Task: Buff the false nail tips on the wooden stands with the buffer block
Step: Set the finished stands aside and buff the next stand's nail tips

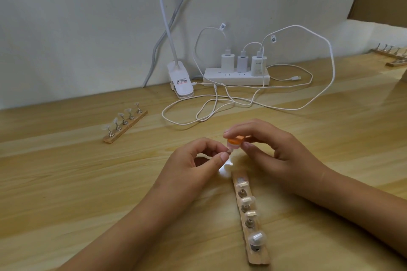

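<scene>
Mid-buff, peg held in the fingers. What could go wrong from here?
1. The left hand only pinches the small peg at its fingertips while the right hand works the buffer on it. The peg may slip or twist out.
2. The stand lies between both forearms, so a wrist shift could knock its tips.
3. Loose cables lie just beyond the hands, and a dropped peg could roll among them.

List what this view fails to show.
Head view:
- nail tip peg: nearly hidden in the grip of the left hand, behind the buffer block.
- buffer block's working face: covered by right hand fingers.
- wooden stands at right edge: cut off by the frame.
- lamp clip label: too small to read.
</scene>
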{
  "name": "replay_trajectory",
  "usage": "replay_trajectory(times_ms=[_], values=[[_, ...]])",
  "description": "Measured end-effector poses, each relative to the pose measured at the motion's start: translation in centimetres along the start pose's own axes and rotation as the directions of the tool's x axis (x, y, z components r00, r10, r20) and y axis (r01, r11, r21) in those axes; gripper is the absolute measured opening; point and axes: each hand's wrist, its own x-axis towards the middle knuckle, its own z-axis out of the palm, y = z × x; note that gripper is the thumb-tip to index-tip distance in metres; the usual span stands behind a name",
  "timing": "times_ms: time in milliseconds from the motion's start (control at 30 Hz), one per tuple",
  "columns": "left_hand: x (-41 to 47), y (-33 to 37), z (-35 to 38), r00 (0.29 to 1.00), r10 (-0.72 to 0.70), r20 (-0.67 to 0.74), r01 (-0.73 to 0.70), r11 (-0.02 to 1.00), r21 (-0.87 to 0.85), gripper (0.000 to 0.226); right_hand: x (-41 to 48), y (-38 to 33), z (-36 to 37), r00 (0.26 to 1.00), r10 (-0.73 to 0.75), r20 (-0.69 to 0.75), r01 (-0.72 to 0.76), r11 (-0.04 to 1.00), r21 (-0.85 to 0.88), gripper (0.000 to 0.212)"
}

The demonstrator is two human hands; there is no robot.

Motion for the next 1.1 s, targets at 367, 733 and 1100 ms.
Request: replay_trajectory(times_ms=[367, 733, 1100], values=[[-0.1, 0.3, 0.0, 1.000, -0.004, -0.019, 0.003, 0.998, -0.056, 0.010, -0.1, -0.7, 0.0, 0.996, -0.088, -0.014, 0.087, 0.995, -0.054, 0.031], [-0.2, 0.5, 0.1, 1.000, -0.026, -0.008, 0.026, 0.997, -0.070, 0.006, 0.1, -1.1, -0.3, 0.996, -0.074, -0.052, 0.068, 0.993, -0.096, 0.026], [-0.2, 0.5, 0.0, 0.999, -0.049, -0.020, 0.047, 0.996, -0.073, 0.017, 0.1, -1.4, -0.1, 0.989, -0.144, -0.039, 0.136, 0.979, -0.149, 0.021]])
